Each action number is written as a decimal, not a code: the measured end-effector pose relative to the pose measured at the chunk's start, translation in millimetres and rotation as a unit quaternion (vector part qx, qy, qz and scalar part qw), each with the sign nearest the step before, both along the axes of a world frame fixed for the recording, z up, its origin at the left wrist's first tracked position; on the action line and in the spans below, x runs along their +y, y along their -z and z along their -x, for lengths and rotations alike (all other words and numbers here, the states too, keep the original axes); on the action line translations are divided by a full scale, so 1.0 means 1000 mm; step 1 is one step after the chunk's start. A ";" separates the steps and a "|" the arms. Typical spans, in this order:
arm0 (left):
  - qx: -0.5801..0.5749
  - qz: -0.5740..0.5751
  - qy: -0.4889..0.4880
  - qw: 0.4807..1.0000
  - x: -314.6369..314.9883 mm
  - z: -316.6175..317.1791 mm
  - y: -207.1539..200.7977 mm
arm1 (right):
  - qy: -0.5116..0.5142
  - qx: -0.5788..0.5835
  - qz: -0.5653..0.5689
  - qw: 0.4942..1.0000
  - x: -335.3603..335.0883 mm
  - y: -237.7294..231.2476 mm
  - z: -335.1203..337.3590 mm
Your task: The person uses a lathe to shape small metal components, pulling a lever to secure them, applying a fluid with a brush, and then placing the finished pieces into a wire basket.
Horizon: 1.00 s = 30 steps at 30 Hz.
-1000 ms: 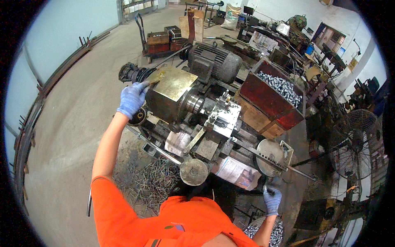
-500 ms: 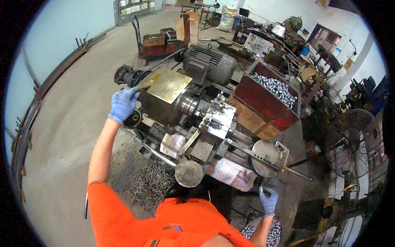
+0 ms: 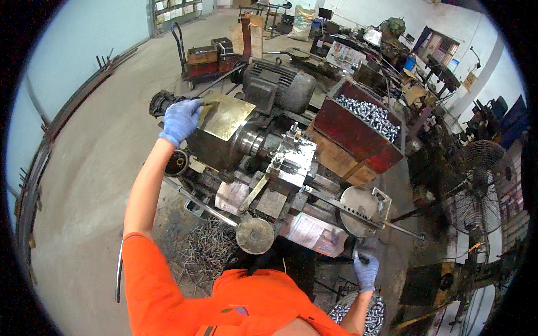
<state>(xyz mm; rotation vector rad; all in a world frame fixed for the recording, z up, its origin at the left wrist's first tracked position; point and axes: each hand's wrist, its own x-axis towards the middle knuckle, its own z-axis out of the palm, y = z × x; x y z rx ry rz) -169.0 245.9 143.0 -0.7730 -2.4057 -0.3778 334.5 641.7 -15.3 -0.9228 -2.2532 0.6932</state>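
Observation:
My left hand, in a blue glove, hovers by the left end of a small lathe, near its yellowish top plate. Its fingers are drawn together toward the plate; what they hold, if anything, is hidden. Low on the right, my right hand, gloved too, is closed round a handle under the round metal disc. Between the hands are the chuck and the shiny tool slide. Whether a workpiece sits in the chuck cannot be made out.
A dark red bin of small metal parts stands behind the lathe on the right. A basket of similar parts is beside my right forearm. Thin metal scraps lie on the floor. A fan stands far right; a motor sits behind.
My left hand has moved up and to the right, from the machine's left side to beside the top plate. My right hand keeps its grip on the handle. The view has shifted slightly.

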 end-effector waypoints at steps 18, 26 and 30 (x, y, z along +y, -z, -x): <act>0.080 -0.087 0.059 0.991 0.011 -0.022 0.017 | -0.060 -0.004 0.076 0.995 0.001 -0.022 0.016; 0.066 -0.048 0.073 0.994 0.003 -0.036 0.011 | -0.020 0.000 0.019 1.000 0.004 -0.011 -0.001; 0.034 -0.012 0.056 0.998 -0.026 -0.060 0.006 | -0.019 0.004 0.022 1.000 0.007 0.000 -0.003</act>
